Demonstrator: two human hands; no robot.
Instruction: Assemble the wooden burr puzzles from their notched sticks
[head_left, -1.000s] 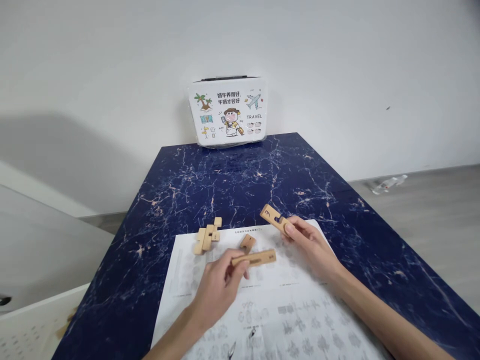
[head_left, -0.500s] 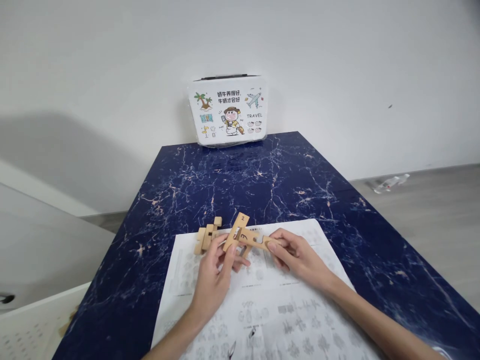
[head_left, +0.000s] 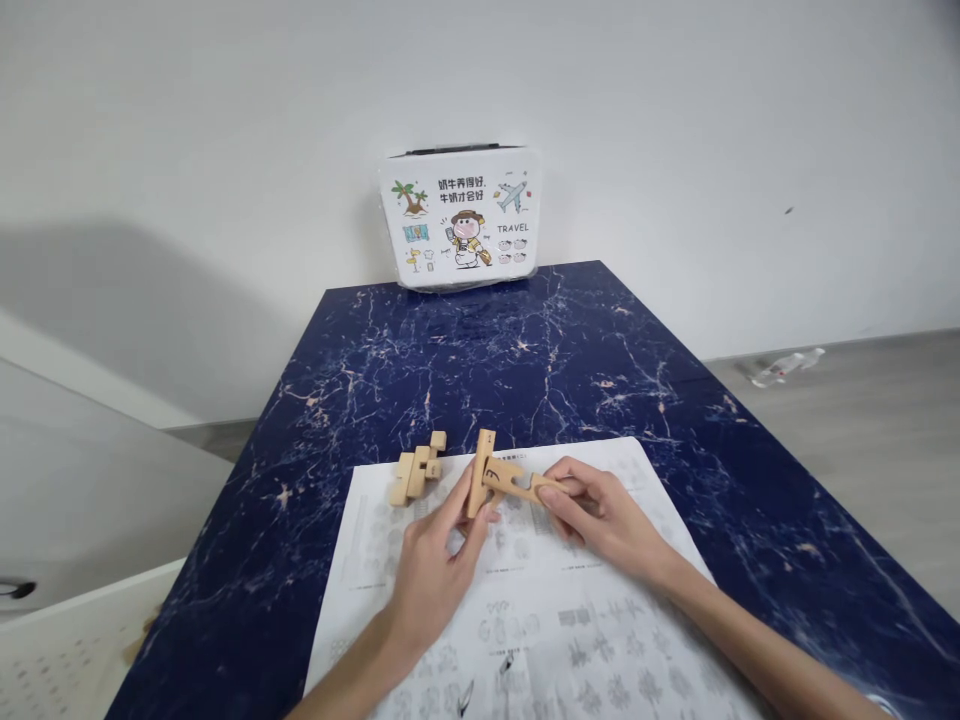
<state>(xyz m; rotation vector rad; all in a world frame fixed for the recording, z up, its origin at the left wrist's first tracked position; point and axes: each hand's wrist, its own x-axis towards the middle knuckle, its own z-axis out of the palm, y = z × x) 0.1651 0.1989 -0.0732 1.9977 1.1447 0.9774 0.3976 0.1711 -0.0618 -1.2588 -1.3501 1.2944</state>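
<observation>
Over a printed instruction sheet [head_left: 420, 640], my left hand [head_left: 439, 560] pinches a notched wooden puzzle piece [head_left: 481, 470] that stands on edge, nearly upright in view. My right hand [head_left: 600, 515] grips the far end of a second notched wooden puzzle piece [head_left: 502, 472], marked with a 3. Its left end meets the left-hand piece; whether the two interlock, I cannot tell. Left of my hands, a cluster of wooden puzzle pieces [head_left: 415, 475] lies at the sheet's top edge.
A blue marbled table [head_left: 480, 350] carries the sheet. At its far end a white case [head_left: 461, 220] with travel drawings leans by the wall. A white perforated basket [head_left: 67, 660] stands at lower left, and a clear plastic item [head_left: 784, 368] lies on the floor at right.
My left hand has turned its piece from a slant with the 2 showing to a narrow edge-on view. The fingers have come away from the cluster; my right hand keeps its grip.
</observation>
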